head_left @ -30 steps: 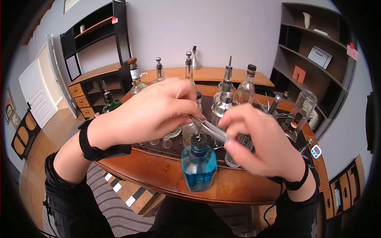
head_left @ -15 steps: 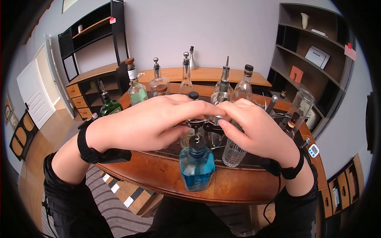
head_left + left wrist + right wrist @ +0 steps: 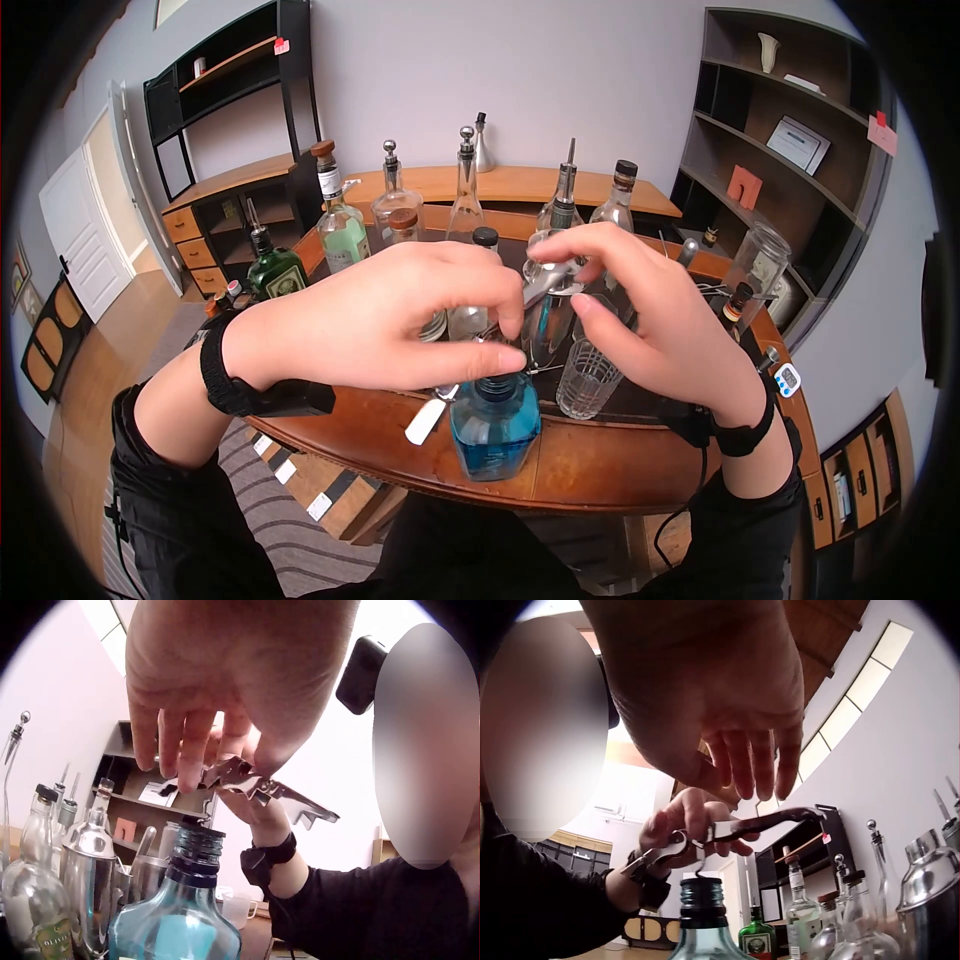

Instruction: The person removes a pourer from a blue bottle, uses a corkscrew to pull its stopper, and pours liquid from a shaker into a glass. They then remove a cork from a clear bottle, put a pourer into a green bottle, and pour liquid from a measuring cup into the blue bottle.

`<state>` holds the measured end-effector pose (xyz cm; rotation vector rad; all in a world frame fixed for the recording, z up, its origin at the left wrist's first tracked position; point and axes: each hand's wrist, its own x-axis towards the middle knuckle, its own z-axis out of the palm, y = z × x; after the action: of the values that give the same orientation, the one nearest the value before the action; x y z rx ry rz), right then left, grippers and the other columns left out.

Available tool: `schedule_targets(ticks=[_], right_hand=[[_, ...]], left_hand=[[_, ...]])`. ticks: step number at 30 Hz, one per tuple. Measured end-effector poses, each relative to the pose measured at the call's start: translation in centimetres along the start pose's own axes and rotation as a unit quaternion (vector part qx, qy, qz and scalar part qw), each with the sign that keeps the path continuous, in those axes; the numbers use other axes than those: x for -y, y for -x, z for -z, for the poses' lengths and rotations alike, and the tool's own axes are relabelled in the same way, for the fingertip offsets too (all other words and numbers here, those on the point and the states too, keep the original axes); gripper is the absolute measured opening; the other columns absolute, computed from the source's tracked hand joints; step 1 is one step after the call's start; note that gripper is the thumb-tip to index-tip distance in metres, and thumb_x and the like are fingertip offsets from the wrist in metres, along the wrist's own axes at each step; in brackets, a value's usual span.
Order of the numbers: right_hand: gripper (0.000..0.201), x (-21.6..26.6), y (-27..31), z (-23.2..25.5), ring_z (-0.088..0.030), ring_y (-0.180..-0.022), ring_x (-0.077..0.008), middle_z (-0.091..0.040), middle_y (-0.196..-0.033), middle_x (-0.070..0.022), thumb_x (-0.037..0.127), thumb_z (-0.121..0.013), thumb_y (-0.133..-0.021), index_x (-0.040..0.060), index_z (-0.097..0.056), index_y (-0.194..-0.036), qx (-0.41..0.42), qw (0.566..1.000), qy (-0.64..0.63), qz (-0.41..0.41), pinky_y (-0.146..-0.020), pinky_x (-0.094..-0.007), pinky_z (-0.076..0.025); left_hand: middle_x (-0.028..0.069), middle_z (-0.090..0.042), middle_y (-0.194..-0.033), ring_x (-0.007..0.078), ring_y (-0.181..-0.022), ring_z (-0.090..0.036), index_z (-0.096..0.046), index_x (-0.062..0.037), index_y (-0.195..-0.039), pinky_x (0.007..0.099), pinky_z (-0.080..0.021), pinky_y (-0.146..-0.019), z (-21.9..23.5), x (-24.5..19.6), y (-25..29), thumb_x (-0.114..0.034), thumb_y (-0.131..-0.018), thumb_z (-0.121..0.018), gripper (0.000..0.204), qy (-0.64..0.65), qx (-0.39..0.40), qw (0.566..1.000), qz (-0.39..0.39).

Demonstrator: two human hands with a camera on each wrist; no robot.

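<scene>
A blue square-shouldered bottle [image 3: 495, 435] stands upright at the table's near edge. Over its mouth, my left hand [image 3: 395, 315] pinches a metal waiter's corkscrew [image 3: 769, 823] between thumb and fingers. The spiral runs down into the dark bottle neck [image 3: 196, 851]. One arm of the corkscrew sticks out toward me, left of the bottle in the head view, while its handle points away to the right. My right hand [image 3: 650, 310] hovers beside that handle, thumb and fingers apart, gripping nothing. In the right wrist view its fingers hang loosely above the corkscrew.
A cut-glass tumbler [image 3: 590, 378] stands right of the blue bottle, with a metal shaker [image 3: 90, 877] behind. Several stoppered bottles line the back of the table, including a green one [image 3: 275, 265] at left. A small white timer [image 3: 787, 380] sits at the right edge.
The corkscrew has turned above the bottle, its arm now showing at front left. Both hands came together over it half a second ago; the right hand has since parted from the left.
</scene>
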<state>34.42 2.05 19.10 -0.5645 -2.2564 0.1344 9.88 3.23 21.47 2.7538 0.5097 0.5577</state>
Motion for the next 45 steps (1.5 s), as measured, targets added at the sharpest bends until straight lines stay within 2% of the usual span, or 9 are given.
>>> schedule_targets(ticks=[7,9,13,21,26,30,35,39,45], right_hand=[[0.008,1.1,0.4,1.0,-0.059,-0.066,-0.0267,-0.058,-0.069,-0.0090,0.011,-0.057,-0.087,0.0035,-0.060,-0.087,0.144,0.975,0.171,-0.015,-0.068,-0.0357,-0.046],[0.015,1.5,0.7,0.6,-0.054,-0.056,-0.0265,-0.052,-0.059,-0.0067,0.013,-0.058,-0.088,0.0056,-0.056,-0.075,0.133,0.982,0.136,0.001,-0.065,-0.0353,-0.044],[0.007,2.0,0.7,-0.5,-0.057,-0.081,-0.0255,-0.054,-0.085,-0.0109,0.009,-0.059,-0.085,0.0024,-0.057,-0.085,0.128,0.988,-0.006,0.091,-0.071,-0.0359,-0.048],[0.040,-1.2,0.6,-0.7,-0.058,-0.096,-0.0249,-0.057,-0.113,-0.0157,0.003,-0.057,-0.084,0.0012,-0.052,-0.124,0.085,0.996,-0.009,-0.038,-0.088,-0.0343,-0.047],[0.047,0.4,1.0,-0.5,-0.060,-0.070,-0.0276,-0.061,-0.070,-0.0066,0.011,-0.060,-0.085,0.0030,-0.047,-0.130,0.096,0.992,0.076,-0.008,-0.071,-0.0379,-0.047],[0.070,2.6,1.1,-0.2,-0.065,-0.077,-0.0307,-0.067,-0.087,-0.0109,0.002,-0.056,-0.082,-0.0001,-0.029,-0.146,0.156,0.987,-0.026,-0.042,-0.075,-0.0355,-0.051],[0.067,2.5,1.1,-0.6,-0.066,-0.082,-0.0285,-0.068,-0.089,-0.0120,-0.001,-0.053,-0.081,0.0010,-0.033,-0.145,0.165,0.980,-0.109,0.007,-0.078,-0.0343,-0.051],[0.052,-0.3,0.4,-0.2,-0.063,-0.100,-0.0216,-0.064,-0.113,-0.0125,-0.001,-0.051,-0.084,0.0034,-0.048,-0.136,0.010,0.999,0.024,0.028,-0.080,-0.0304,-0.050],[0.049,0.3,1.1,-0.4,-0.065,-0.079,-0.0277,-0.064,-0.082,-0.0101,0.006,-0.059,-0.085,0.0045,-0.047,-0.133,0.098,0.989,0.109,0.001,-0.074,-0.0371,-0.051]], left_hand=[[0.0101,-0.062,-0.108,0.0293,-0.101,-0.060,-0.065,-0.0054,-0.101,0.0397,-0.049,-0.086,0.0,0.5,0.3,0.002,-0.083,-0.062,0.021,-0.049,-0.030,0.998,0.004],[0.0090,-0.059,-0.098,0.0282,-0.088,-0.058,-0.065,-0.0057,-0.098,0.0384,-0.049,-0.077,-0.3,0.9,0.3,0.002,-0.079,-0.064,0.020,-0.223,-0.079,0.967,-0.099],[0.0085,-0.051,-0.087,0.0282,-0.084,-0.055,-0.065,-0.0049,-0.094,0.0366,-0.046,-0.074,-1.1,0.1,0.4,0.006,-0.076,-0.062,0.021,-0.088,-0.036,0.995,0.017],[0.0124,-0.062,-0.105,0.0295,-0.102,-0.059,-0.063,-0.0031,-0.109,0.0407,-0.048,-0.090,-0.2,0.3,0.4,0.002,-0.083,-0.056,0.028,0.019,0.040,0.999,-0.018],[0.0118,-0.061,-0.108,0.0292,-0.096,-0.059,-0.060,-0.0035,-0.117,0.0389,-0.049,-0.085,-0.2,0.3,0.5,0.007,-0.079,-0.059,0.040,-0.062,-0.027,0.997,-0.032],[0.0121,-0.060,-0.101,0.0298,-0.088,-0.058,-0.062,-0.0036,-0.113,0.0382,-0.049,-0.079,-0.6,1.0,0.5,0.008,-0.078,-0.059,0.037,-0.179,-0.074,0.978,-0.075],[0.0116,-0.059,-0.090,0.0301,-0.082,-0.057,-0.063,-0.0038,-0.101,0.0388,-0.047,-0.078,-0.6,0.9,0.5,0.000,-0.081,-0.061,0.020,0.051,-0.003,0.999,0.018],[0.0129,-0.063,-0.096,0.0324,-0.094,-0.060,-0.063,-0.0016,-0.099,0.0414,-0.048,-0.086,-0.3,-0.2,0.1,-0.003,-0.087,-0.060,0.013,0.022,0.052,0.998,0.002],[0.0141,-0.062,-0.108,0.0328,-0.102,-0.061,-0.061,-0.0033,-0.109,0.0411,-0.049,-0.086,-0.5,0.4,0.5,0.001,-0.084,-0.061,0.025,0.017,-0.006,0.999,0.031]])
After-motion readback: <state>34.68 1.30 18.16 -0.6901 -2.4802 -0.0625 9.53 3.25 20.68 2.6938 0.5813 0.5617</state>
